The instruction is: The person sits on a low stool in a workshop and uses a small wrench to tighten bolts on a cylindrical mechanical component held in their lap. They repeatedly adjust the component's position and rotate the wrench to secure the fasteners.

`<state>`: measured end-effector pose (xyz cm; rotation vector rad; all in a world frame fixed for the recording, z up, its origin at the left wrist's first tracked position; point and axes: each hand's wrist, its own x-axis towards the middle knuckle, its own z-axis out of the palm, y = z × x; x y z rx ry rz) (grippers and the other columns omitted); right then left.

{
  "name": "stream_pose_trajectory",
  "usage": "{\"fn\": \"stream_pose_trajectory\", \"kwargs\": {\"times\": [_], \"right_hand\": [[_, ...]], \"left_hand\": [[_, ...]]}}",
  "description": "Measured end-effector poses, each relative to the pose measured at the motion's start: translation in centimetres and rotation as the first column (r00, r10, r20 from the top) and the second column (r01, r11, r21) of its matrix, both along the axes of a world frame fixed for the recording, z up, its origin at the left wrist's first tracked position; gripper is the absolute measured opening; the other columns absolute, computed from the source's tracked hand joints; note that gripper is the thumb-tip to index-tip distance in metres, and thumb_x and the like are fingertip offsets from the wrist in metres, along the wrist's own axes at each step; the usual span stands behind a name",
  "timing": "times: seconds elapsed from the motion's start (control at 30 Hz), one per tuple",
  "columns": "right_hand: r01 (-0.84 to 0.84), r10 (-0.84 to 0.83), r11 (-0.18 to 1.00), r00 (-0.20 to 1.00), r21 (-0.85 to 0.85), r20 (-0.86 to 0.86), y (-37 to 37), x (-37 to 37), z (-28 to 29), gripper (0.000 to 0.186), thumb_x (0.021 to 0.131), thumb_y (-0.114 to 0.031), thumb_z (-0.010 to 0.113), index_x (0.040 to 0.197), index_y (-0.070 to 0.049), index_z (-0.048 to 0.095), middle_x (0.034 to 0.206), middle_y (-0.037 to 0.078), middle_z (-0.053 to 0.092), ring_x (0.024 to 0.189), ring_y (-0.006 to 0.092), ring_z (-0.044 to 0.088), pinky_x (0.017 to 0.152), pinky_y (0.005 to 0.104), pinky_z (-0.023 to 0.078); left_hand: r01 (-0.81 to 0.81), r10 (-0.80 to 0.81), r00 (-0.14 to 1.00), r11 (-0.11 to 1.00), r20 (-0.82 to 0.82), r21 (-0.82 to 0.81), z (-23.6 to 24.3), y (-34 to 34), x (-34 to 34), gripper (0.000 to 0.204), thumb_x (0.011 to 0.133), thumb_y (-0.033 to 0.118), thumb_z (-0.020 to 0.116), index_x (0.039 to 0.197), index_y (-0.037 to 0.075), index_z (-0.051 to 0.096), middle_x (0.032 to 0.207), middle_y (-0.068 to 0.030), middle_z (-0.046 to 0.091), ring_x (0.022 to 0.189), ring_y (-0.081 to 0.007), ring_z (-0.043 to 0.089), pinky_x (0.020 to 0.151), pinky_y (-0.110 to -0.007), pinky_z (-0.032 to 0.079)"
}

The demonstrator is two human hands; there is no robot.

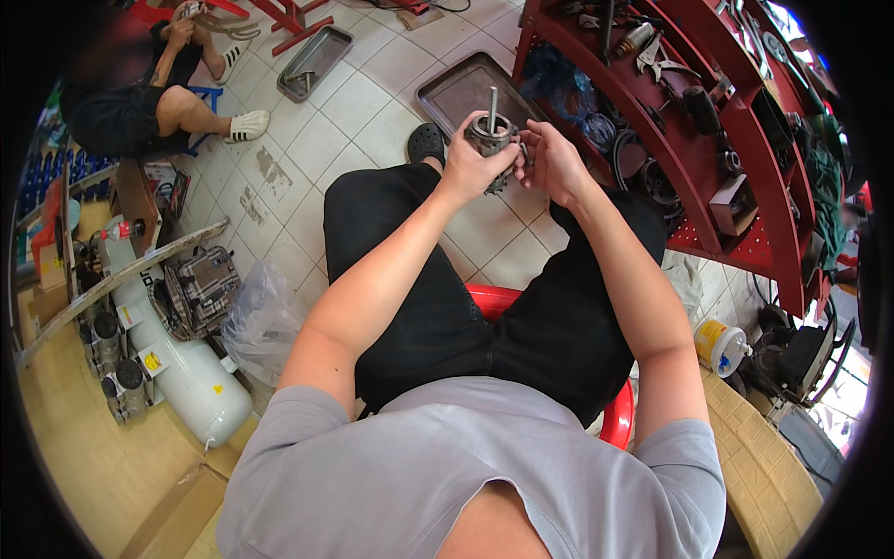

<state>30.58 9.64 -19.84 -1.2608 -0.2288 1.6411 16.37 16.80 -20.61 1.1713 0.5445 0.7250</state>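
Note:
Above the floor, just beyond my knees, my left hand is wrapped round a dark, greasy metal machine part. This part is roughly cylindrical, with an open round top and a thin pale rod standing up out of it. My right hand is close against its right side, fingers bent inward and thumb toward the part. Whatever the right fingertips pinch there, if anything, is too small and dark to name. The lower end of the part is partly covered by my fingers.
A dark metal tray lies beyond my hands, and a smaller tray holds metal pieces. At right stands a red tool rack with tools and parts. Another person sits at far left. A white air tank is near left.

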Motion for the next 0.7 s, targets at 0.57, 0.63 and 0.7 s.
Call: {"fn": "stream_pose_trajectory", "kwargs": {"times": [0.57,0.63,0.7], "right_hand": [[0.094,-0.029,0.974,0.954,-0.207,0.297,5.6,3.7,-5.8,0.035,0.09,-0.033,0.044,0.086,-0.003,0.062,0.066,0.004,0.05,0.052,0.0168,0.05,0.047,0.031,0.04],[0.072,0.039,0.967,0.905,-0.244,0.424,7.1,4.4,-9.4,0.032,0.086,-0.028,0.047,0.086,-0.002,0.064,0.064,0.006,0.051,0.049,0.0179,0.049,0.045,0.0321,0.04],[-0.009,0.147,0.96,0.866,-0.28,0.479,7.7,4.9,-14.4,0.031,0.084,-0.027,0.051,0.086,0.001,0.065,0.062,0.009,0.054,0.047,0.0197,0.05,0.043,0.034,0.041]], "left_hand": [[-0.263,0.177,0.923,0.938,-0.342,-0.223,-3.4,6.6,3.3,0.024,0.072,0.023,0.079,0.08,0.007,0.063,0.069,-0.0001,0.059,0.06,-0.0107,0.055,0.053,-0.027,0.046],[-0.265,0.158,0.927,0.918,-0.34,-0.295,-4.6,8.2,3.8,0.027,0.071,0.026,0.08,0.082,0.008,0.062,0.071,0.0001,0.058,0.061,-0.0113,0.055,0.054,-0.028,0.047],[-0.268,0.14,0.946,0.843,-0.291,-0.466,-5.4,8.9,3.8,0.03,0.072,0.028,0.079,0.087,0.01,0.06,0.075,-0.0001,0.059,0.063,-0.0115,0.056,0.056,-0.03,0.047]]}}
